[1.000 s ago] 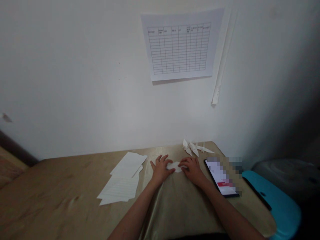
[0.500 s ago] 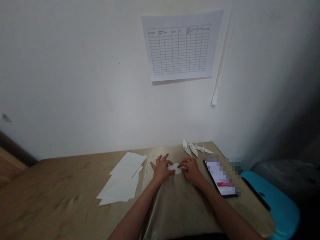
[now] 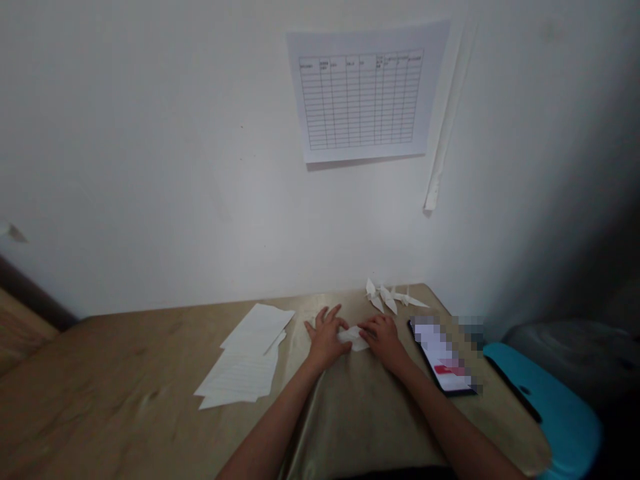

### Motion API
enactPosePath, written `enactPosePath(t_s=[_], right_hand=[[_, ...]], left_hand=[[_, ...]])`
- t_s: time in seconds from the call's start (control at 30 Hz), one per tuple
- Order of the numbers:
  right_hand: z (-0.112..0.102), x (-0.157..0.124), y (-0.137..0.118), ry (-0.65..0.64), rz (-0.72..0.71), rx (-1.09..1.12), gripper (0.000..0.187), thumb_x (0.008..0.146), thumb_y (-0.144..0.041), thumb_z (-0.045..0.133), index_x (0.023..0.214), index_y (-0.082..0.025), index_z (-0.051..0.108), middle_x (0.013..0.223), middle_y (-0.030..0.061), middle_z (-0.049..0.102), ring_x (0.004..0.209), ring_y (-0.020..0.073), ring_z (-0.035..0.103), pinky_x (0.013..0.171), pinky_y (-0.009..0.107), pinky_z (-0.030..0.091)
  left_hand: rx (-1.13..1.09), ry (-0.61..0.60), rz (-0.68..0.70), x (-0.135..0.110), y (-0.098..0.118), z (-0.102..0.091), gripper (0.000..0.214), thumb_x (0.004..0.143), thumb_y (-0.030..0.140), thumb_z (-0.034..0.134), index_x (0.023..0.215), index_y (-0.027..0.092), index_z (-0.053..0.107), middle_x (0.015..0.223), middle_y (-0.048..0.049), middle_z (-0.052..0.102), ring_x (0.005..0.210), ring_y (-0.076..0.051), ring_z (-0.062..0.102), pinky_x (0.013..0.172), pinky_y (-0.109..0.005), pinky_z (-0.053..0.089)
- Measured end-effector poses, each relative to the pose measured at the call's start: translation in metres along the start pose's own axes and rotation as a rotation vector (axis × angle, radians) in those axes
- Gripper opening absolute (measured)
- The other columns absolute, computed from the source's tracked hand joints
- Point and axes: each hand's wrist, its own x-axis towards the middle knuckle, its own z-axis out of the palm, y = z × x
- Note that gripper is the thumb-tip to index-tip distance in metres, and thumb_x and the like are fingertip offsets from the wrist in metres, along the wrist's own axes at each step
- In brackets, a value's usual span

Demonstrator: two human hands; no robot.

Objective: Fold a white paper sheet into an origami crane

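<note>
Between my hands a small piece of folded white paper (image 3: pixel 356 339) lies on the table. My left hand (image 3: pixel 326 339) holds its left side with thumb and index finger, while the other fingers spread away from it. At the right side of the paper, my right hand (image 3: pixel 384 340) grips it with fingers bent together; its thumb is mostly hidden. Beyond the right hand, near the wall, lie several folded paper cranes (image 3: pixel 389 300) in a close group.
Loose white paper sheets (image 3: pixel 245 363) lie overlapping at the left. A phone (image 3: pixel 440 357) with a lit screen is right of my right arm. A turquoise object (image 3: pixel 550 407) stands beyond the right table edge. A printed table sheet (image 3: pixel 363 100) hangs on the wall.
My right hand's fingers have shifted slightly on the paper, and more of its flat surface shows now. The left hand keeps its pose. The whole view has moved a little.
</note>
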Motion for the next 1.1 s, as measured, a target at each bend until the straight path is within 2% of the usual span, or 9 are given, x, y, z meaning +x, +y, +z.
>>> enactPosePath(t_s=[0.23,0.37,0.63,0.73,0.87,1.1], right_hand=[[-0.005,0.001,-0.002,-0.006,0.02,0.029,0.012,0.088,-0.027,0.068,0.095,-0.024,0.077,0.1,0.0064,0.071,0.109,0.0268,0.056,0.102,0.043,0.04],[-0.009,0.0,-0.004,-0.003,0.038,0.077,0.011,0.088,-0.026,0.066,0.09,-0.024,0.076,0.098,0.0066,0.073,0.106,0.0271,0.058,0.099,0.044,0.04],[-0.015,0.002,-0.006,0.114,0.021,0.078,0.01,0.089,-0.025,0.063,0.087,-0.023,0.073,0.097,0.0066,0.073,0.106,0.0277,0.058,0.104,0.046,0.038],[-0.02,0.003,-0.007,0.161,-0.028,0.022,0.014,0.093,-0.027,0.059,0.091,-0.023,0.072,0.099,0.0067,0.073,0.11,0.0279,0.057,0.11,0.05,0.033],[-0.028,0.001,-0.011,0.202,-0.113,-0.054,0.015,0.096,-0.029,0.058,0.094,-0.025,0.073,0.103,0.0054,0.072,0.115,0.0267,0.056,0.119,0.057,0.018],[-0.032,-0.003,-0.013,0.12,-0.199,-0.108,0.01,0.089,-0.026,0.068,0.084,-0.028,0.076,0.104,0.0022,0.074,0.121,0.0266,0.055,0.122,0.064,0.003]], left_hand=[[0.022,0.018,0.025,0.0,-0.005,0.001,0.04,0.072,0.028,0.082,0.11,0.035,0.069,0.163,0.0024,0.039,0.155,-0.035,0.018,0.113,-0.082,0.005],[0.038,0.03,0.037,0.0,-0.007,0.001,0.034,0.074,0.034,0.083,0.106,0.037,0.072,0.161,0.0024,0.042,0.154,-0.037,0.019,0.112,-0.082,0.005],[-0.003,0.179,0.079,0.001,-0.009,0.001,0.028,0.081,0.04,0.08,0.108,0.037,0.073,0.153,0.0002,0.053,0.149,-0.035,0.029,0.116,-0.078,0.01],[-0.027,0.236,0.1,-0.001,-0.007,-0.001,0.02,0.087,0.04,0.073,0.107,0.039,0.075,0.151,0.0008,0.054,0.148,-0.033,0.03,0.118,-0.075,0.009],[-0.018,0.273,0.113,-0.003,-0.005,-0.003,0.017,0.09,0.042,0.07,0.106,0.043,0.077,0.152,0.002,0.052,0.149,-0.033,0.029,0.12,-0.072,0.006],[0.035,0.181,0.156,-0.002,-0.006,-0.005,0.014,0.083,0.043,0.079,0.096,0.047,0.08,0.153,0.006,0.051,0.15,-0.037,0.025,0.118,-0.076,-0.003]])
